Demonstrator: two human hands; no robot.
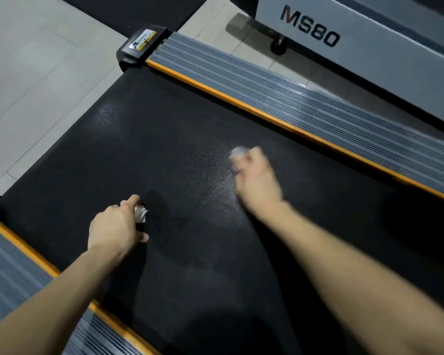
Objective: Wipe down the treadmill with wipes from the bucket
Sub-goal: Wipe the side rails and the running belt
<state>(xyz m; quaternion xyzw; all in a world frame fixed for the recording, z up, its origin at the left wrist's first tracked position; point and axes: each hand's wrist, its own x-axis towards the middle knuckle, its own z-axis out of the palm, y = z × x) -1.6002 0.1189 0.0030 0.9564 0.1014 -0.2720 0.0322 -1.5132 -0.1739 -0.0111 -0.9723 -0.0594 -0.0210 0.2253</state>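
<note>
The left hand (114, 226) is holding a small wipe (141, 213), a scrunched white ball, with its fingers curling round it. The ball is poking out past the knuckles and is touching the black treadmill belt (164, 137). The thumb is pointing out to the side, low over the belt.

The right hand (255, 180) is reaching further ahead than the left hand and is looking blurry. Its fingers are curling over a second wipe (238, 152), which is showing as a white lump at the far end of the fist, down on the belt. The two hands are sitting well apart, each with its own wipe, and the belt is lying under both of them and between them.

Past the right hand, a grey ribbed side rail (292, 103) with an orange strip (241, 101) is running along the belt edge. A rail of the same kind is lying beside the left arm. Far ahead of the left hand, a black end cap (141, 44) with a sticker is sitting at the rail's end. Beyond the right rail, a grey machine (356, 47) marked MS80 is standing on the pale tiled floor (36, 73)
</note>
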